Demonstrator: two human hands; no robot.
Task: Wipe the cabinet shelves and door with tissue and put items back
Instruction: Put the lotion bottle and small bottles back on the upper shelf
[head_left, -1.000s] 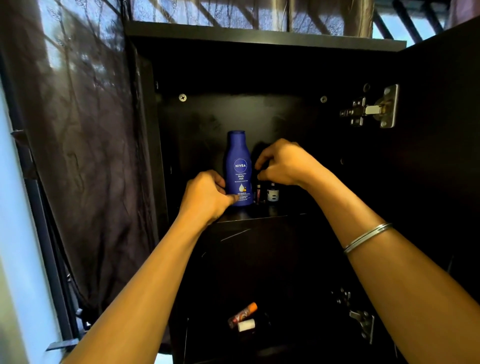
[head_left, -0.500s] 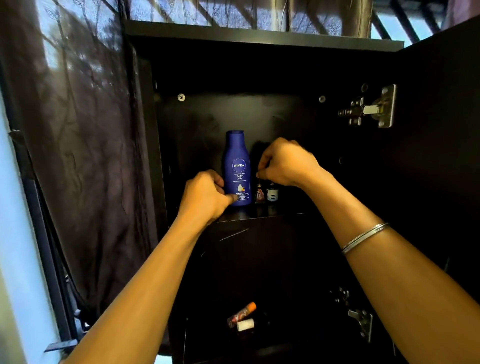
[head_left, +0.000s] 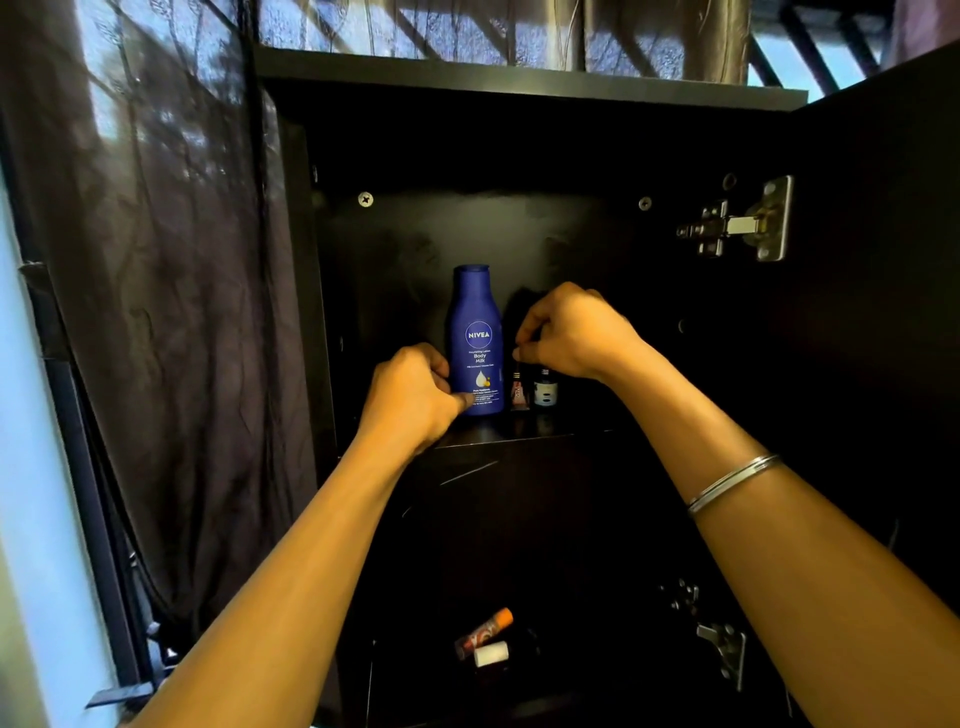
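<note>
A blue lotion bottle (head_left: 478, 338) stands upright on the upper shelf (head_left: 524, 437) of the dark cabinet. My left hand (head_left: 410, 400) is curled against the bottle's lower left side, thumb pressed on its front. Just right of the bottle stand a small reddish tube (head_left: 518, 396) and a small dark bottle (head_left: 545, 392). My right hand (head_left: 576, 332) hovers over them, fingertips pinched on the top of the tube. No tissue is in view.
The cabinet door (head_left: 883, 312) hangs open at the right, with hinges (head_left: 737, 223) on its inner edge. On the lower shelf lie an orange-capped stick (head_left: 483, 631) and a small white item (head_left: 491, 653). A dark sheer curtain (head_left: 156, 312) hangs at the left.
My right hand's fingers have closed a little lower onto the top of the small tube. My left hand and the blue bottle have stayed put.
</note>
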